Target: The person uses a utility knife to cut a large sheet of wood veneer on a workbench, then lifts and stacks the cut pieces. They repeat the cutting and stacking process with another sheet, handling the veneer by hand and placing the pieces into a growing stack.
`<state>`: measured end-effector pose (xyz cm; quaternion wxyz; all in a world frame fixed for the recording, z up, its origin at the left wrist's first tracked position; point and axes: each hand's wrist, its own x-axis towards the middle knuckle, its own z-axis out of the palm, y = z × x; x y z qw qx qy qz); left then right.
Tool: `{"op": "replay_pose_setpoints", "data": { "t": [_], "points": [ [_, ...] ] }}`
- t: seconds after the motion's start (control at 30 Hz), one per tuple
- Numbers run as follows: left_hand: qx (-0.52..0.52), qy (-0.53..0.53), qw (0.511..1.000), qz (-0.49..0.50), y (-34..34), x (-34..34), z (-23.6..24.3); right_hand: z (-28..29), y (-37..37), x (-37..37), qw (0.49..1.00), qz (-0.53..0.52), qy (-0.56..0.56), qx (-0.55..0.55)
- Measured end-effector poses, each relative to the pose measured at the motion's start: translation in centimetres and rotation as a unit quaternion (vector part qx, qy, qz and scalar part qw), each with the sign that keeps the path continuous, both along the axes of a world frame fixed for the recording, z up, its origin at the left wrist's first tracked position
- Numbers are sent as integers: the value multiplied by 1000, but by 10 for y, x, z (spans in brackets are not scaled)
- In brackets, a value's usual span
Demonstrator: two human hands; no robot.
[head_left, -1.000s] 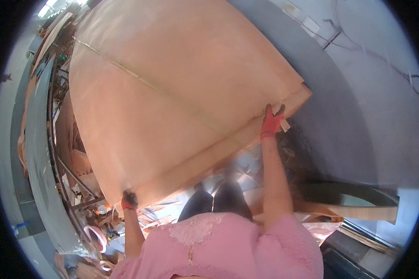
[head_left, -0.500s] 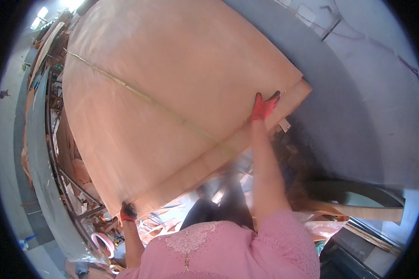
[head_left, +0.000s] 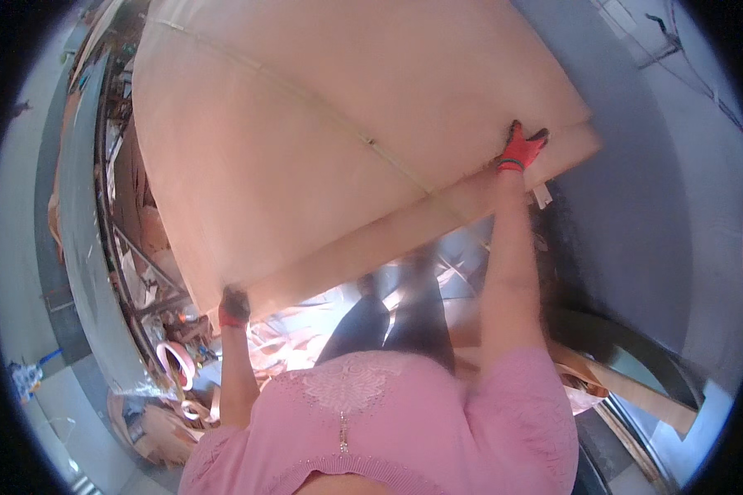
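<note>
Workshop, cluttered: grey-blue wall (head_left: 693, 148) on the right of frame, grey panel (head_left: 91, 247) and dark metal frame down the left, wood-coloured scraps (head_left: 293, 346) low center. Big pale-brown sheet (head_left: 305, 181) fills the upper middle, running out of frame at the top. Support under it is hidden.

Key relation: sheet lies up-frame of both hands. Its near edge slants from lower left up to the right, with a second layer (head_left: 388, 235) sticking out below that edge. Far end cut off, so long axis can't be called.

Left hand (head_left: 234, 307), dark-fingered glove, is at the sheet's lower-left corner; blurred, can't tell if it's clamped on or just resting. Right hand (head_left: 522, 150), red glove with dark tips, sits on the sheet near its right corner, thumb and finger splayed, not clenched. Left is nearer the body; right arm reaches further out.

Thin yellowish strip (head_left: 297, 89) crosses the sheet diagonally from upper left. Pink ring (head_left: 190, 369) lower left.

Brands, labels, writing: nothing legible.
</note>
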<state>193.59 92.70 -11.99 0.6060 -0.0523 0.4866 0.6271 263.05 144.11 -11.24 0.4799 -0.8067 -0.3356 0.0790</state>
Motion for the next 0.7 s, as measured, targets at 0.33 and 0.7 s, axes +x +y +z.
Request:
{"op": "replay_pose_setpoints", "data": {
  "t": [0.33, 0.7],
  "points": [
    [-26, 109, 985, 134, -12, 23, 24, 15, -39, -43, 974, 110, 138, 140],
    [-381, 431, 715, 396, 101, 85, 50, -4, -40, -39, 1000, 22, 19, -1]
  ]
}}
